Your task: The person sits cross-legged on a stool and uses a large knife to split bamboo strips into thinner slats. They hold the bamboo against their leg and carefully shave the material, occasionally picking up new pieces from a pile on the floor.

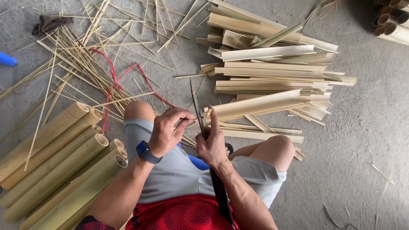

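At the centre of the frame the right hand (pixel 211 147) is closed tight around the handle of a long knife (pixel 197 111), whose thin dark blade points up the frame, away from the person. The left hand (pixel 168 130) sits just beside it, fingers curled and pinched on a narrow pale bamboo sliver (pixel 190 121) that meets the blade edge. A dark blue smartwatch (pixel 146 152) wraps the left wrist.

At the lower left lies a row of whole bamboo culms (pixel 55 157), round, hollow-ended, yellow-green and smooth-skinned, packed side by side. At the upper right sits a loose heap of split bamboo slats (pixel 272 72), flat or gently curved, cream inside, with squared ends. Thin straw-like splints (pixel 81 64) are scattered across the upper left, with a red cord (pixel 111 74) tangled among them. A crumpled dark rag (pixel 47 24) lies near the top left corner, a blue object (pixel 7 59) shows at the left edge, and more cut tube ends (pixel 392 21) show at the top right corner.

The person sits with bare knees apart, in grey shorts (pixel 179 174) and a red mesh shirt (pixel 183 215), on a rough, dusty grey concrete floor (pixel 362 140) littered with fine shavings.
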